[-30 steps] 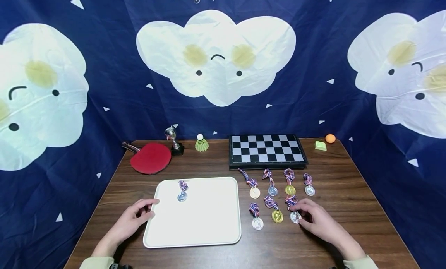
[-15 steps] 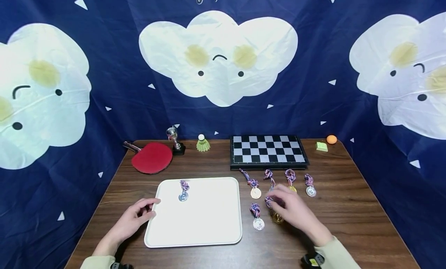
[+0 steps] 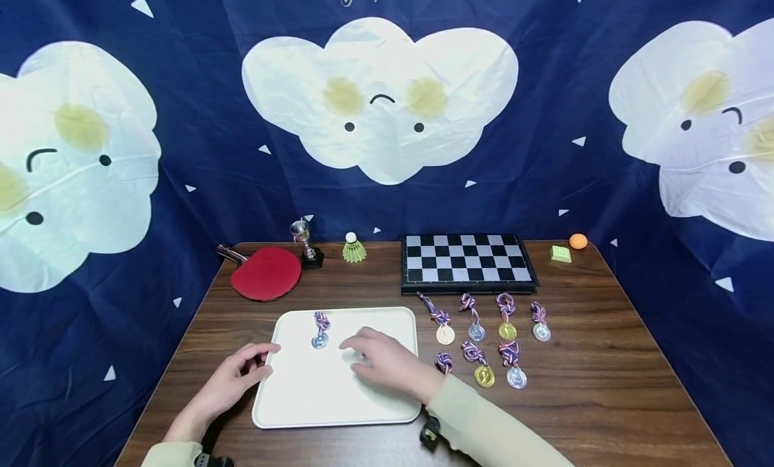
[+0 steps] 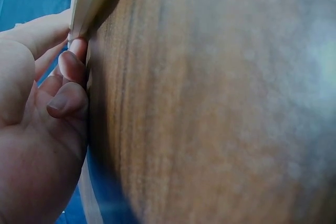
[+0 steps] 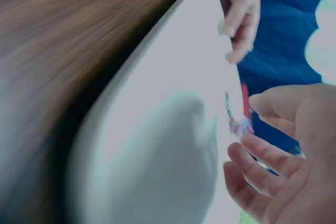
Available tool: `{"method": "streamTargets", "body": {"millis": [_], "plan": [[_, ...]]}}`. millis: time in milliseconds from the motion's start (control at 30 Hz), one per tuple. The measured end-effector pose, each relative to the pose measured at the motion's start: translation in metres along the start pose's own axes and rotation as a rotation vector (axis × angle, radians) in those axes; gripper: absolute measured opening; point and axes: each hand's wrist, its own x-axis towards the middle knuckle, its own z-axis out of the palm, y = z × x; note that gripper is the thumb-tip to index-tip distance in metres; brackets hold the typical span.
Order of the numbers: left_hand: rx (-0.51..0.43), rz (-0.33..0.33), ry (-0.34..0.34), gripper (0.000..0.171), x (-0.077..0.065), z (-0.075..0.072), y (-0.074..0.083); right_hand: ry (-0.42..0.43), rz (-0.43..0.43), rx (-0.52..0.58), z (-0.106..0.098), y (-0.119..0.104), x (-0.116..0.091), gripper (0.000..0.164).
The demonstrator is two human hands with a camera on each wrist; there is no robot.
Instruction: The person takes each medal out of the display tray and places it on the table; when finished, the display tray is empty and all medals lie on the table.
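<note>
My left hand touches the left rim of a white rectangular tray, its other fingers loosely bent in the left wrist view. A silver-coloured medal with a knotted striped ribbon lies in the tray's upper left part. Over the tray, right of that medal, hovers my right hand, fingers apart with nothing between them. Right of the tray lie a gold medal and a silver medal. A medal ribbon shows beside them, its disc hidden by my right forearm.
More medals lie in a back row, among them a gold one. Behind them stands a chessboard. A red table tennis bat, a trophy, a shuttlecock, a green block and an orange ball line the table's back.
My right hand has left the front-right silver medal and swept left over the others to above the tray. That medal stays on the table. The left hand keeps its place at the rim.
</note>
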Motion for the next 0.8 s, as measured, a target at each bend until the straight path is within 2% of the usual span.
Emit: {"method": "streamTargets", "body": {"millis": [167,333,433,600,800], "plan": [[-0.004,0.007,0.003,0.034,-0.002,0.001,-0.002,-0.042,0.021,-0.030,0.023,-0.012,0.038,0.039],[-0.007,0.033,0.001,0.034,0.000,0.002,-0.002,-0.036,0.100,-0.113,0.039,-0.019,0.062,0.039],[-0.002,0.035,-0.003,0.033,0.001,0.002,-0.002,-0.013,0.123,-0.173,0.044,-0.020,0.069,0.037],[-0.003,0.042,-0.005,0.033,0.001,0.002,-0.001,0.009,0.110,-0.234,0.048,-0.017,0.071,0.029],[-0.002,0.047,0.001,0.034,0.000,0.001,-0.002,-0.005,0.116,-0.209,0.048,-0.014,0.071,0.027]]}}
